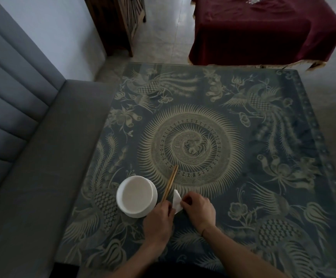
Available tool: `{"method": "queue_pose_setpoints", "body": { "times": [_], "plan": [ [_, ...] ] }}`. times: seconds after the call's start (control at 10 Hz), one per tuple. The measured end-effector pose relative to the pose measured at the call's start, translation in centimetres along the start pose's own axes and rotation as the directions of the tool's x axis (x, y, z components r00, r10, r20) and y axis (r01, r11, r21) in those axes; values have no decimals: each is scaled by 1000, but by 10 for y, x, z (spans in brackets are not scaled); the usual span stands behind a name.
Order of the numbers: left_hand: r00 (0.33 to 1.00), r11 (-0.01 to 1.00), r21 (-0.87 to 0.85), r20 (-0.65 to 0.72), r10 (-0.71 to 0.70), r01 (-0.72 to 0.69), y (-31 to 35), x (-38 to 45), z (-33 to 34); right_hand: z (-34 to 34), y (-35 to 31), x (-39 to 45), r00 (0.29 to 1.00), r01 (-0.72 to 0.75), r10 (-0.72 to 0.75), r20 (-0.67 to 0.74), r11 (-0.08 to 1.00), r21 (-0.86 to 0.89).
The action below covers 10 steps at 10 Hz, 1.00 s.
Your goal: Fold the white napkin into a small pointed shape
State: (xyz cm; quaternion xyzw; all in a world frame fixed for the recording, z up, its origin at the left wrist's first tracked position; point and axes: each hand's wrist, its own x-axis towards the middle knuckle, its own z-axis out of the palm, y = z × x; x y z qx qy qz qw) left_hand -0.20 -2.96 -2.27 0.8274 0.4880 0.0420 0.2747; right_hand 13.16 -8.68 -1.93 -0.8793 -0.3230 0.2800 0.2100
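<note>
Both hands meet over the white napkin (pixel 176 202): the left hand (pixel 159 221) pinches its near edge, the right hand (pixel 198 209) presses its right side. Already small, its point aims away from them, so the folding looks late-stage. Next comes a firm crease, clear of the chopsticks (pixel 170 183) and white bowl (pixel 136 196) left of the hands on the bench (pixel 243 177).
</note>
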Motion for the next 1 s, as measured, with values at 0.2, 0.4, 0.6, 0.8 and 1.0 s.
{"method": "queue_pose_setpoints", "body": {
  "times": [0.2, 0.4, 0.6, 0.8, 1.0],
  "plan": [
    [998, 998, 37, -20, 52, -51, 1, 2, 0, 1, 1, 2, 999, 34, -34, -20, 999, -21],
    [996, 992, 92, -14, 87, -85, 0, 1, -1, 2, -1, 5, 999, 36, -37, -13, 999, -30],
    [992, 991, 71, -44, 118, -115, 1, 3, 0, -3, 2, 5, 1000, 28, -28, 1, 999, 38],
    [984, 987, 33, -72, 161, -159, 11, 5, -7, -23, 12, 4, 999, 42, -39, -33, 994, 97],
    [957, 961, 18, -82, 277, -276, 25, 20, -16, -52, 35, 2, 981, 103, -91, -174, 993, 62]
  ]
}}
